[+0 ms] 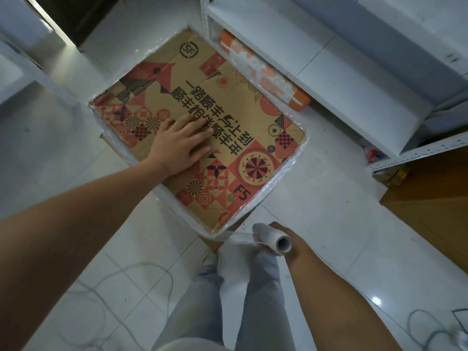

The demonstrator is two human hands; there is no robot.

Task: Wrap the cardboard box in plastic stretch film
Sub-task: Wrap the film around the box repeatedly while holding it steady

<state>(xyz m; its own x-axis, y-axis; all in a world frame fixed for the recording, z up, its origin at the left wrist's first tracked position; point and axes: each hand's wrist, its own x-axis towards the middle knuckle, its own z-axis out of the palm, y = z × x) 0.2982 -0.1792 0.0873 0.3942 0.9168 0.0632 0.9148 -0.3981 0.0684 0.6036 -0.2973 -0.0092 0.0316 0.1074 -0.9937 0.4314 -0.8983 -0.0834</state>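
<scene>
My left hand [181,145] flat, fingers spread on the box [202,130] on the floor [316,211], right hand [283,239] gripping the film roll [276,240] at its near corner, film [276,183] banding the sides, shelf [329,79] just beyond

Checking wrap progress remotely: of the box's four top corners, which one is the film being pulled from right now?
The near corner of the cardboard box, closest to the person's legs. Film stretches from it to the stretch film roll in the right hand; the other corners show no such strand.

cardboard box [228,138]: lying printed-face up, red-black pattern, edges showing film bands | stretch film roll [274,240]: hanging at near corner, strip stretching taut to it
</scene>
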